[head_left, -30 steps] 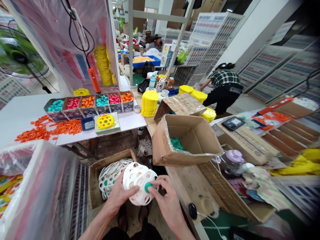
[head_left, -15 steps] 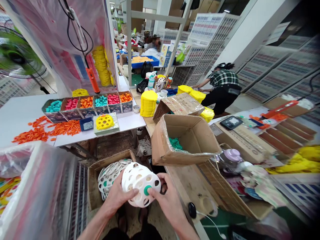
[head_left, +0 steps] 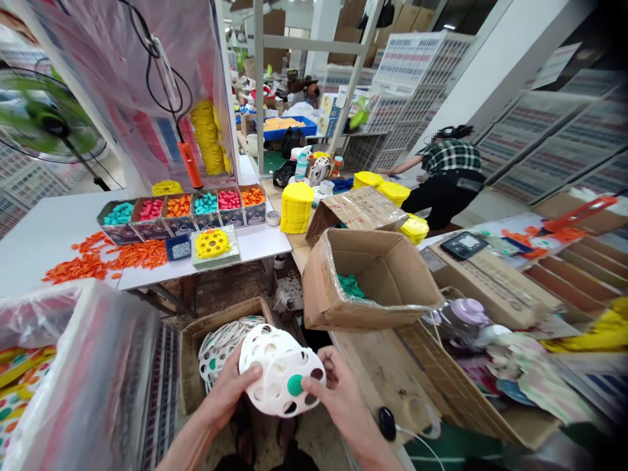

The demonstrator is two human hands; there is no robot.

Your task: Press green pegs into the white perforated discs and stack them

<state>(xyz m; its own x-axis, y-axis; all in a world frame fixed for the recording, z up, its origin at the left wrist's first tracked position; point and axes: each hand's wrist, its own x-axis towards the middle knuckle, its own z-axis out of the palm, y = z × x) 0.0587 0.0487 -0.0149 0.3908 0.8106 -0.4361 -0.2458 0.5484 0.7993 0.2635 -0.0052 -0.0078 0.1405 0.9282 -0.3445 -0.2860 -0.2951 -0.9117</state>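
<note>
Both hands hold a white disc (head_left: 282, 378) full of round holes, low in front of the person. The left hand (head_left: 230, 392) grips its left edge; the right hand (head_left: 338, 399) grips the right edge, thumb beside a green plug (head_left: 295, 384) seated in the disc. Just behind sits a box (head_left: 196, 340) of similar discs, and an open carton (head_left: 373, 281) holding green plugs rests on the bench (head_left: 373, 373).

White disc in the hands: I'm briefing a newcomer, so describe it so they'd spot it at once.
Start at the tilted cardboard box mid-picture; just below it, the left hand and right hand hold a white disc full of round holes. Unlike the stacked discs in the floor carton behind, it alone is held up face-on, a green plug at the right thumb.
</note>
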